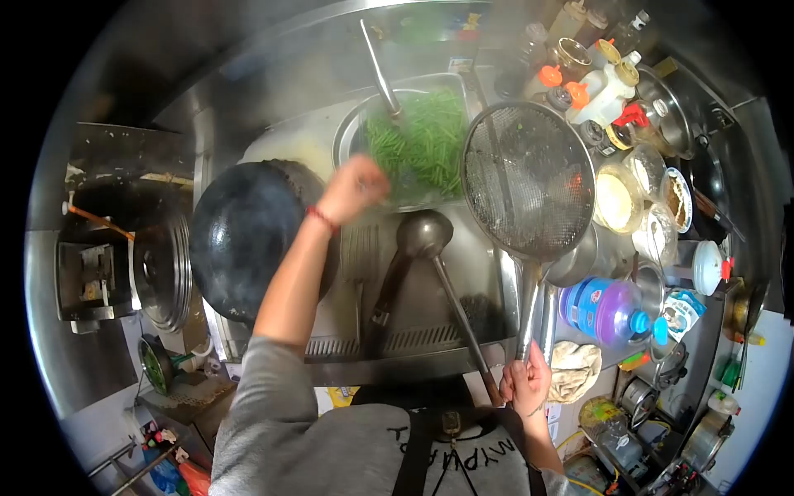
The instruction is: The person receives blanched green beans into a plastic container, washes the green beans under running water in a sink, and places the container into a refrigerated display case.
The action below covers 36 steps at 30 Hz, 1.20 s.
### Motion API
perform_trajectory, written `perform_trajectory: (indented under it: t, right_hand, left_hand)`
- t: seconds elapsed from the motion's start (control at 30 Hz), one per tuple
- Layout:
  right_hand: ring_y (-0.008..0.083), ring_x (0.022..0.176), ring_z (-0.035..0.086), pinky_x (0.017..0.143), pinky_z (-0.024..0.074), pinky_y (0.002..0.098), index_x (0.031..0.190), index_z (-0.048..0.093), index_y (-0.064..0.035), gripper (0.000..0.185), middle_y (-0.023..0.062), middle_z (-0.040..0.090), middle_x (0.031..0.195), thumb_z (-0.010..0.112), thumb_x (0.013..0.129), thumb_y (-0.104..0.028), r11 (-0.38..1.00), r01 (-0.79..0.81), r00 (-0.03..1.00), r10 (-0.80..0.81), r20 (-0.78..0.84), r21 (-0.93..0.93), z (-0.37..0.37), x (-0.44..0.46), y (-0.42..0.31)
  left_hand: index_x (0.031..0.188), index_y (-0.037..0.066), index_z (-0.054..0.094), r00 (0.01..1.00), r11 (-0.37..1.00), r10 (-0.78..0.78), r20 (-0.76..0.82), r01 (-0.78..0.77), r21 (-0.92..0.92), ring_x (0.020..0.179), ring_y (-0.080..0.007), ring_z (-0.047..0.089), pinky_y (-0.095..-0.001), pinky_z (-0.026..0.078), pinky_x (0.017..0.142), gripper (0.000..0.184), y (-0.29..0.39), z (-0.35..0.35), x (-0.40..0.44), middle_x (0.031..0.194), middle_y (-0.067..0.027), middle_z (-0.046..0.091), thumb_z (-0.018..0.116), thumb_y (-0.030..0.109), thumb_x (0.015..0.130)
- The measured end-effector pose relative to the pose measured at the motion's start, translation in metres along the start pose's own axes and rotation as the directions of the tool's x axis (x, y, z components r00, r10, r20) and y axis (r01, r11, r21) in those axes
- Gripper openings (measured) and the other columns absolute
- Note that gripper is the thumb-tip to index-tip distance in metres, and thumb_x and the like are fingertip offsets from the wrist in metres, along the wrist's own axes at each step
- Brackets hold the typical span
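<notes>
The right hand (529,385) grips one strainer (529,178); the left hand (356,188), grip unclear, is near greens (428,136); one jug (605,310) bears an unreadable label.

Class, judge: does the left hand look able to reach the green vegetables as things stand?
Probably yes: the left hand appears right beside the green vegetables, with nothing visible blocking the way between them.

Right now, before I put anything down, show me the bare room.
The clearest patch of steel worktop lies between the ladle and the strainer in the right hand; it is small. A narrower strip shows between the wok and the slotted utensil. Crowded: the right side, with tubs and a purple bottle, and the back, under green vegetables.
</notes>
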State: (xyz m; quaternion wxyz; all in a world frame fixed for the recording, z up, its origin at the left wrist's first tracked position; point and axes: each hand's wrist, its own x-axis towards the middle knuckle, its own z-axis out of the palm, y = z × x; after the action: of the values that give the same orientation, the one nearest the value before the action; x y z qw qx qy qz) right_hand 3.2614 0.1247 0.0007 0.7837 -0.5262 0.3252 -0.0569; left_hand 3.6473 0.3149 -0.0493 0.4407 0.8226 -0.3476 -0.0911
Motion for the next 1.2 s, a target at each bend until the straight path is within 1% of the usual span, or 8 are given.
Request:
perform_trajectory:
  t: [0.07, 0.17, 0.27, 0.33, 0.43, 0.53, 1.1, 1.2]
  right_hand:
    - [0.0061, 0.039, 0.034, 0.035, 0.0306, 0.0185, 0.130, 0.033, -0.0003, 0.045, 0.0021, 0.040, 0.058, 0.051, 0.091, -0.014, 1.000, 0.002, 1.000, -0.002, 0.003, 0.009, 0.005, -0.004, -0.002]
    - [0.0059, 0.040, 0.033, 0.035, 0.0312, 0.0187, 0.131, 0.033, -0.0007, 0.045, 0.0021, 0.040, 0.058, 0.051, 0.091, -0.013, 0.999, 0.031, 0.999, -0.031, -0.008, -0.010, 0.012, -0.010, 0.002]
    - [0.0062, 0.038, 0.035, 0.034, 0.0313, 0.0189, 0.133, 0.031, -0.0026, 0.047, 0.0031, 0.042, 0.060, 0.050, 0.091, -0.012, 1.000, -0.007, 1.000, 0.007, -0.028, -0.009, 0.012, -0.020, 0.007]
    - [0.0067, 0.038, 0.035, 0.033, 0.0316, 0.0190, 0.134, 0.030, -0.0044, 0.047, 0.0040, 0.044, 0.061, 0.049, 0.091, -0.010, 0.999, -0.035, 0.999, 0.036, -0.006, 0.028, 0.014, -0.022, 0.008]
    - [0.0072, 0.037, 0.036, 0.033, 0.0318, 0.0202, 0.135, 0.029, -0.0062, 0.048, 0.0041, 0.043, 0.061, 0.049, 0.092, -0.011, 0.999, -0.041, 0.999, 0.041, -0.021, 0.018, 0.015, -0.026, 0.010]
    - [0.0071, 0.037, 0.036, 0.033, 0.0320, 0.0204, 0.136, 0.027, -0.0046, 0.051, 0.0035, 0.044, 0.060, 0.050, 0.092, -0.012, 0.999, -0.048, 0.999, 0.048, -0.007, 0.009, 0.012, -0.028, 0.010]
    - [0.0074, 0.036, 0.036, 0.032, 0.0305, 0.0203, 0.136, 0.029, -0.0034, 0.050, 0.0027, 0.043, 0.059, 0.050, 0.092, -0.014, 0.999, -0.045, 0.999, 0.045, 0.009, 0.010, 0.009, -0.017, 0.004]
    - [0.0075, 0.036, 0.037, 0.032, 0.0309, 0.0208, 0.136, 0.029, -0.0034, 0.051, 0.0028, 0.043, 0.059, 0.051, 0.092, -0.016, 0.999, -0.040, 0.999, 0.040, 0.006, -0.014, 0.010, -0.015, 0.006]
  left_hand:
    - [0.079, 0.005, 0.066, 0.926, 0.962, -0.181, 0.331, 0.097, 0.256, 0.069, -0.0226, 0.059, -0.0331, 0.047, 0.064, 0.017, 0.011, 0.004, -0.049, 0.081, -0.0113, 0.062, 0.069, 0.019, 0.070]
    - [0.085, 0.004, 0.064, 0.832, 0.860, -0.475, 0.285, 0.371, 0.350, 0.072, -0.0175, 0.059, -0.0327, 0.048, 0.065, 0.016, 0.015, 0.022, -0.090, 0.081, -0.0092, 0.062, 0.070, 0.011, 0.071]
    - [0.095, 0.001, 0.061, 0.871, 0.863, -0.488, -0.052, 0.472, -0.182, 0.076, -0.0191, 0.060, -0.0317, 0.049, 0.067, 0.023, -0.028, 0.066, -0.111, 0.087, -0.0103, 0.063, 0.068, 0.010, 0.075]
    - [0.106, -0.006, 0.052, 0.652, 0.234, -0.743, 0.151, 0.465, -0.854, 0.082, -0.0240, 0.061, -0.0317, 0.051, 0.072, 0.030, -0.053, 0.092, -0.095, 0.097, -0.0170, 0.061, 0.062, 0.008, 0.081]
    - [0.107, -0.012, 0.045, 0.522, -0.204, -0.794, 0.311, 0.252, -0.946, 0.086, -0.0285, 0.059, -0.0308, 0.054, 0.076, 0.030, -0.037, 0.117, -0.060, 0.101, -0.0228, 0.056, 0.055, 0.006, 0.085]
    - [0.108, -0.013, 0.042, 0.500, -0.272, -0.791, 0.353, 0.230, -0.934, 0.087, -0.0306, 0.058, -0.0329, 0.057, 0.078, 0.032, -0.025, 0.128, -0.032, 0.098, -0.0227, 0.054, 0.055, 0.003, 0.084]
    - [0.102, -0.011, 0.049, 0.239, -0.078, -0.961, 0.142, 0.256, -0.964, 0.079, -0.0307, 0.060, -0.0390, 0.058, 0.066, 0.029, -0.053, 0.130, -0.031, 0.091, -0.0191, 0.054, 0.051, -0.001, 0.076]
    - [0.105, -0.011, 0.049, 0.665, 0.611, -0.744, -0.055, 0.645, -0.459, 0.080, -0.0297, 0.060, -0.0385, 0.058, 0.066, 0.032, -0.119, 0.157, -0.058, 0.090, -0.0181, 0.053, 0.053, -0.001, 0.076]
